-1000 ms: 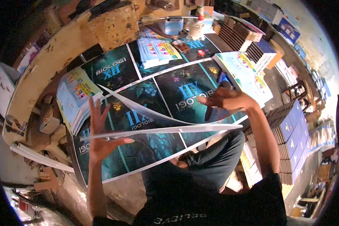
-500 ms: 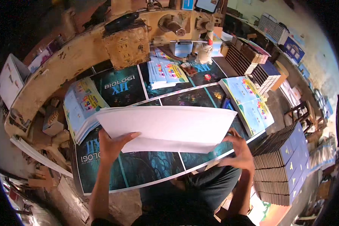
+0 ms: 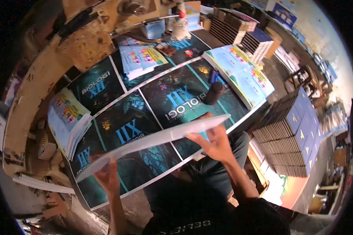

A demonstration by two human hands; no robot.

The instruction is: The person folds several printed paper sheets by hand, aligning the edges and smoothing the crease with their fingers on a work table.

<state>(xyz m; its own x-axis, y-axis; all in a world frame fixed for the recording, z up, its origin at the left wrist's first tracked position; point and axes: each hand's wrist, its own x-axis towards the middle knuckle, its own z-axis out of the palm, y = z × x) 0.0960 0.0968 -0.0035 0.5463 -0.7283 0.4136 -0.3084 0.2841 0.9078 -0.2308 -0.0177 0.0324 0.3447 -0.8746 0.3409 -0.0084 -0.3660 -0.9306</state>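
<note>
A thin stack of white paper sheets (image 3: 157, 140) is held up above the table, nearly edge-on and slanting from lower left to upper right. My left hand (image 3: 107, 177) grips its left end, thumb on the near side. The right end is pinched by my right hand (image 3: 216, 145), with fingers partly behind the sheets. Under the stack lie dark teal printed cover sheets (image 3: 125, 111) spread over the table. Beyond my right hand a dark cylinder (image 3: 214, 93) stands on them, beside a small blue object (image 3: 213, 76).
Piles of light-blue printed sheets lie at the left (image 3: 68, 113), the back (image 3: 139, 56) and the right (image 3: 243, 72). A tall stack of blue-covered books (image 3: 288, 137) rises at the right. A worn yellowish machine frame (image 3: 86, 45) curves round the back and left.
The paper stack has tipped from face-on to nearly edge-on and slants, its left end lower. My left hand has dropped; my right hand has moved left and up. The view has shifted.
</note>
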